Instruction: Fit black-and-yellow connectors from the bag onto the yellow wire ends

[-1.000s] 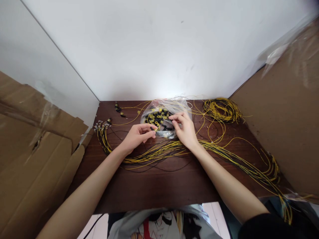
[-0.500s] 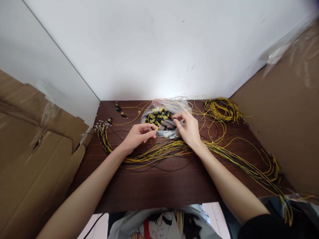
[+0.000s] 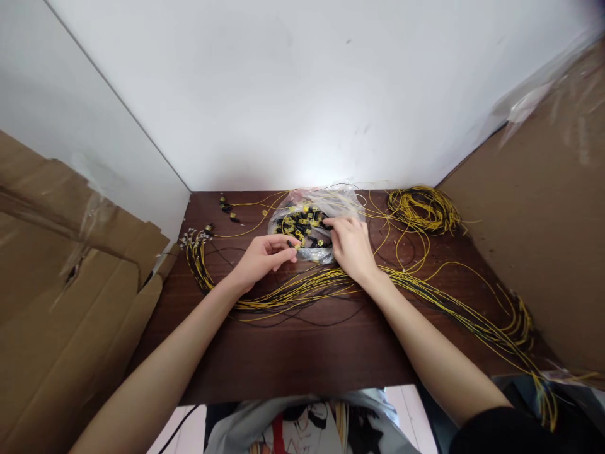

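My left hand (image 3: pixel 268 257) pinches a small black-and-yellow connector (image 3: pixel 293 246) between thumb and fingertips, at the near left edge of a clear plastic bag (image 3: pixel 317 255). Inside the open bag lies a heap of similar black and yellow connectors (image 3: pixel 297 222). My right hand (image 3: pixel 350 244) reaches over the bag's right side, its fingers closed together against black pieces; what they grip is hidden. Beneath both wrists, a long bundle of yellow and black wires (image 3: pixel 278 296) runs across the brown table (image 3: pixel 283 359).
A coil of yellow and black wire (image 3: pixel 423 209) lies at the back right. Several loose connectors (image 3: pixel 224 204) sit at the back left, near wire ends with pale tips (image 3: pixel 191 236). Cardboard (image 3: pixel 70 302) stands left, another cardboard panel (image 3: pixel 534 227) right, a white wall (image 3: pixel 302 94) behind.
My right hand has shifted slightly left and turned, its fingers now closer together over the pieces in the bag. The left hand stays still with its connector.
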Tool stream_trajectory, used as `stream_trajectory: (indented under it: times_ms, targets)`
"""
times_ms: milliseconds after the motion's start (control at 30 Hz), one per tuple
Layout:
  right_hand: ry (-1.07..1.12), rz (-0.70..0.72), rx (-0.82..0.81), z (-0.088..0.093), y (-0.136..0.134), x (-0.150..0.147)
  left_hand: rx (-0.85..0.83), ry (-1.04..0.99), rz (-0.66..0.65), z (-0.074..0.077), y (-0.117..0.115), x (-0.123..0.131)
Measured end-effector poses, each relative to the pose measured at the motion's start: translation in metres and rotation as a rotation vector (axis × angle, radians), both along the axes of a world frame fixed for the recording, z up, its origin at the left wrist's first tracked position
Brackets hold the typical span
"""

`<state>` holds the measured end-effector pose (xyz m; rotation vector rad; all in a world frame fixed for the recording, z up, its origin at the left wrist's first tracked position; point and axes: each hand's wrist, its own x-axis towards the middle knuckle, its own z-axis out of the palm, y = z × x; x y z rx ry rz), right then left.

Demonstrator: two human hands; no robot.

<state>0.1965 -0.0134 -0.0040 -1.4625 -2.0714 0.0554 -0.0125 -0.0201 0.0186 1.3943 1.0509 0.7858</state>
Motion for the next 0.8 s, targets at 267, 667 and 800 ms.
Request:
stream_trajectory:
  times_ms: [267,667,800]
  targets:
    - [-0.084,0.041,-0.021,-0.0050,-0.0006,-0.0026,-0.007,-0.001,0.001,0.0013,-0.0005,0.0009]
    - [0.081,-0.020,0.034,-0.0030,-0.0004,-0.0021,0.002,-0.020,0.013,-0.0006,-0.0002,0.0007]
    - [0.208,0.067,0.108,0.0029,-0.0025,-0.0022,0.009,-0.019,0.015,-0.0018,0.0001,0.0007]
